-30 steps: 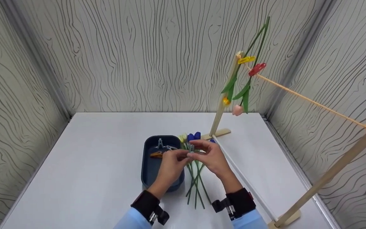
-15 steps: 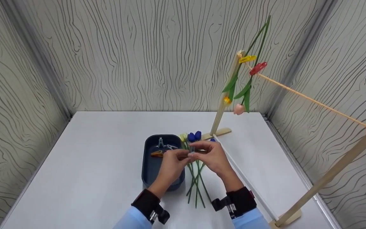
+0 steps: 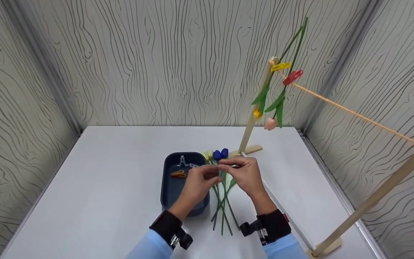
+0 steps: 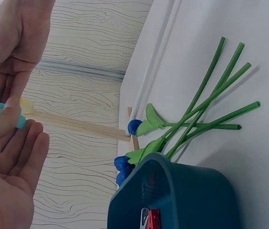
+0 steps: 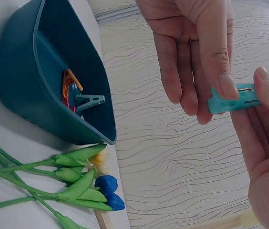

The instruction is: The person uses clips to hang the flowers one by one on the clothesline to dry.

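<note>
Both hands meet above the flower stems, at the right side of the basin. A turquoise clothespin (image 5: 243,100) is between their fingertips. In the right wrist view, the left hand (image 3: 197,181) pinches one end with its thumb on top, and the right hand (image 3: 245,177) pinches the other end. The fingers mostly cover the clothespin in the head view. Beneath the hands lie artificial tulips with crossed green stems (image 3: 222,212), their blue heads (image 5: 107,185) and pale yellow heads (image 3: 208,155) pointing away.
A dark blue basin (image 3: 162,189) holds several clothespins, including an orange clothespin (image 3: 178,174). At right, an orange cord (image 3: 350,110) spans two wooden posts. A yellow clothespin (image 3: 281,67) and a red clothespin (image 3: 293,77) hold a yellow tulip and a pink tulip (image 3: 270,124) head-down.
The fingers have shifted around the clothespin, and both hands have risen slightly. The clothespin, visible upright between the fingertips before, is now largely covered in the head view.
</note>
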Tool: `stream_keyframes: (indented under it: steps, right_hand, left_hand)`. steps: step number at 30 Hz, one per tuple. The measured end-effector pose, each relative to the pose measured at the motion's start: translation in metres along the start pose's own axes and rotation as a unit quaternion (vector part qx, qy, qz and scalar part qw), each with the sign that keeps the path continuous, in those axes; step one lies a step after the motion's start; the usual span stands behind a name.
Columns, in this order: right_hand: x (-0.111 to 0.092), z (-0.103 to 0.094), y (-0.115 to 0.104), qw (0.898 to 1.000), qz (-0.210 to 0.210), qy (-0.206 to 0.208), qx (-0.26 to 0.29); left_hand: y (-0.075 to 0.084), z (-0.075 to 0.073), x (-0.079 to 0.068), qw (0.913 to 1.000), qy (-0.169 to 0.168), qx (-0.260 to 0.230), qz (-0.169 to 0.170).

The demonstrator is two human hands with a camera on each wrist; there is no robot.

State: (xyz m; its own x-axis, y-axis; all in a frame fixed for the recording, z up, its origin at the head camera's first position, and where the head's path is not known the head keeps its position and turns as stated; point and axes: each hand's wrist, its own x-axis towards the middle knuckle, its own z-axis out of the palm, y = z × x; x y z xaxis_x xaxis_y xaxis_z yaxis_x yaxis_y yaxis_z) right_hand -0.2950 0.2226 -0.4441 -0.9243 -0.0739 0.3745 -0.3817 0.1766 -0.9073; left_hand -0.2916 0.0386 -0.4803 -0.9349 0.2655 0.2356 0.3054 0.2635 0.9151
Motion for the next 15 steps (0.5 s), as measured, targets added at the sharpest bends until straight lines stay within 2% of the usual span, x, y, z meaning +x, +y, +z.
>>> stream_keyframes:
  steps: [5,8,10,12,15]
  right_hand:
    - [0.001,-0.011,0.000,0.999,-0.024,0.037,-0.004]
    - [0.000,-0.020,0.001,0.997,-0.028,0.073,-0.003]
    - [-0.002,-0.026,0.003,0.995,-0.027,0.094,0.004]
    - [-0.005,-0.032,0.008,0.994,-0.020,0.109,0.008]
    - [-0.009,-0.039,0.014,0.993,-0.009,0.121,0.014]
  left_hand:
    - [-0.008,0.004,0.008,0.9967,-0.054,0.059,-0.015]
    - [-0.013,0.013,0.015,0.9870,-0.091,0.131,-0.021]
    - [-0.014,0.023,0.021,0.9758,-0.123,0.179,-0.025]
    - [-0.015,0.033,0.028,0.9607,-0.154,0.230,-0.019]
    - [-0.014,0.047,0.039,0.9308,-0.194,0.310,-0.004]
